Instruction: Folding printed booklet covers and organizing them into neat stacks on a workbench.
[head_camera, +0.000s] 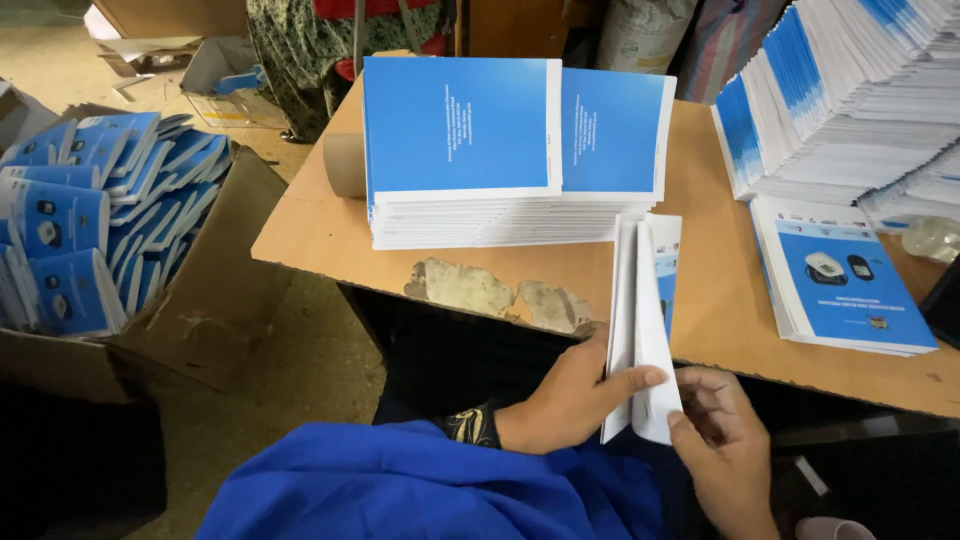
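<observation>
A thin booklet (642, 330), white-paged with a strip of blue cover showing along its right side, stood nearly on edge at the near rim of a worn wooden table (715, 300), its lower end hanging past the edge between a person's two hands. The left hand (575, 395) gripped it from the left, thumb laid across the outer white page and fingers closed behind the sheets; the right hand (722, 440) pinched the bottom corner from below with thumb and curled fingers. The pages looked smooth and slightly fanned, folded into a narrow wedge. Behind it sat a squared stack of booklets (480, 150) with flat blue covers and white lower bands, beside a short brown cardboard tube (345, 165). To the right lay a smaller pile (850, 275) showing pictured devices on blue, and above it a tall slanted heap (850, 90) of white page edges. The tabletop's veneer had flaked away in pale patches near the front edge. On the floor at left, an open cardboard box (200, 300) held more blue booklets packed upright.
</observation>
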